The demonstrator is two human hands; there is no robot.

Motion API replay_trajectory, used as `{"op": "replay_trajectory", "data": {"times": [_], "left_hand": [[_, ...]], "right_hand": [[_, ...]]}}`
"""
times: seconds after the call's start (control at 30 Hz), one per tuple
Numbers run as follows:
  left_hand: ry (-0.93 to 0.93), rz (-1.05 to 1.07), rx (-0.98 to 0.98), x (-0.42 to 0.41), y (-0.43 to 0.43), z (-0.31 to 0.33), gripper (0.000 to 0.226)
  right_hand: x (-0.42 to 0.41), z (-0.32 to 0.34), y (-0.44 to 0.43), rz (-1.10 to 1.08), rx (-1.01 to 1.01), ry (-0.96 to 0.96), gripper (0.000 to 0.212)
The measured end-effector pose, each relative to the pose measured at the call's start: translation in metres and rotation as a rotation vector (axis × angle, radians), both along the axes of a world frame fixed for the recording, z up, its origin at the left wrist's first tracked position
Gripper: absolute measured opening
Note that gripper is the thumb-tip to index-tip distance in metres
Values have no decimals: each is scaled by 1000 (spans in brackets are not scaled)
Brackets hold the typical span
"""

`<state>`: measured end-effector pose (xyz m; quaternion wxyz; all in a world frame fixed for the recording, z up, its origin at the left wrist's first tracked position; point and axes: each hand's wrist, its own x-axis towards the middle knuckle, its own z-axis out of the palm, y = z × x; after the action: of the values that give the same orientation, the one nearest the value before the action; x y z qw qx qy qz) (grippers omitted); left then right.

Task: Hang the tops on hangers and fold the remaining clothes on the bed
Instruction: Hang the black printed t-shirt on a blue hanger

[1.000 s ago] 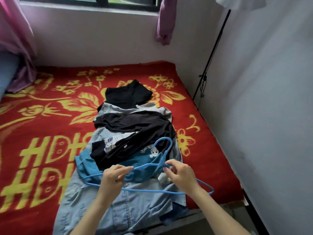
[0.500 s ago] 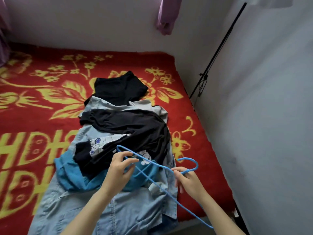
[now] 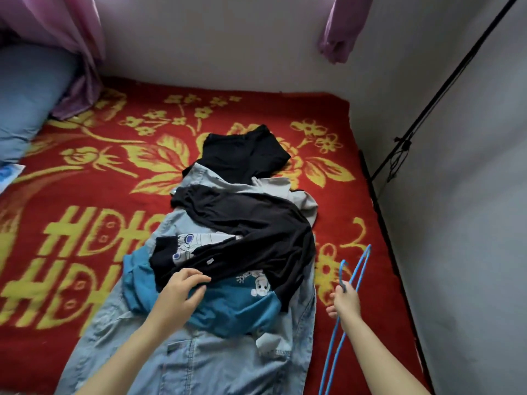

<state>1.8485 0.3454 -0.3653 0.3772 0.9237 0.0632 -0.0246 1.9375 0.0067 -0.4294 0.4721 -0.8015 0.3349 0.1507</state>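
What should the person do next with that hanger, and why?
Probably pinch the black top with the left hand and lift it clear. That hand rests on its edge, the top lies uppermost, over the teal shirt and denim jacket, and the right hand holds the hanger ready to the side.

Single head-worn view, forward and down over the bed (image 3: 85, 181).

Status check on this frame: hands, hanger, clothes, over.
Right hand grips blue hanger, off to the side. Left hand touches black top, uppermost. Teal shirt and denim garment underneath.
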Motion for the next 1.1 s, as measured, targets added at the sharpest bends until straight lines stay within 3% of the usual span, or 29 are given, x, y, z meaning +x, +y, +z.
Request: {"op": "replay_trajectory", "data": {"times": [0.23, 0.43, 0.7, 0.8, 0.87, 1.1], "left_hand": [[94, 176, -5, 4, 7, 1, 18], [206, 265, -38, -18, 15, -6, 29], [383, 284, -50, -29, 10, -28, 28], [438, 245, -39, -24, 4, -32, 27], [434, 236, -24, -21, 2, -31, 29], [379, 229, -3, -9, 0, -22, 33]], "right_hand": [[44, -60, 11, 243, -234, 153, 25], [76, -73, 32, 353, -215, 290, 51], [79, -113, 48, 261, -87, 310, 45], [72, -114, 55, 153, 7, 280, 22], [70, -122, 54, 62, 85, 270, 39], [82, -123, 73, -26, 163, 196, 59]]}}
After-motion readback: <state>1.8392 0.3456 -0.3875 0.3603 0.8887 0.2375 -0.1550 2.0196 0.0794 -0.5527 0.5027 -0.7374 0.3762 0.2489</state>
